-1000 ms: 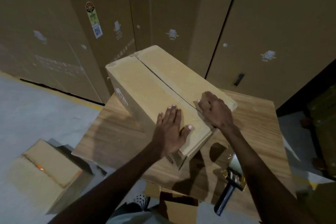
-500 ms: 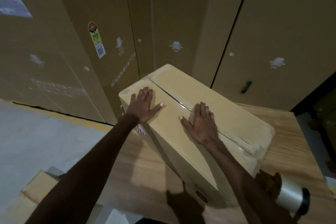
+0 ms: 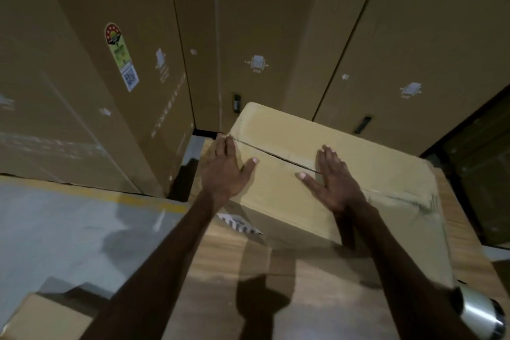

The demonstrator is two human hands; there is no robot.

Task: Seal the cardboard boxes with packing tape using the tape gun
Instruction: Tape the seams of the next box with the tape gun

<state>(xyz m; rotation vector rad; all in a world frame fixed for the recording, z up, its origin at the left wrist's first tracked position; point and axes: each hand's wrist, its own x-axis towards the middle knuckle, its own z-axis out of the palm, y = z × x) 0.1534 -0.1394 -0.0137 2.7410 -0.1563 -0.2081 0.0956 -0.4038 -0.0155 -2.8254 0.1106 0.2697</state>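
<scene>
A brown cardboard box (image 3: 289, 196) lies on the wooden table (image 3: 248, 284), its top seam running from the far left corner toward the right. My left hand (image 3: 225, 168) lies flat on the box's far left end, fingers straight beside the seam. My right hand (image 3: 332, 179) presses flat on the top, over the seam near the middle. Clear tape shows along the seam at the box's right end. The tape gun's roll (image 3: 480, 312) peeks in at the lower right on the table, apart from both hands.
Tall cardboard cartons (image 3: 110, 63) stand close behind and to the left of the table. Grey floor with a yellow line (image 3: 82, 193) lies to the left. Another small box (image 3: 47, 320) sits on the floor at the lower left.
Both hands slid along the box top away from me, the left reaching the far end. The box has turned so its seam runs more left to right, and the view moved closer.
</scene>
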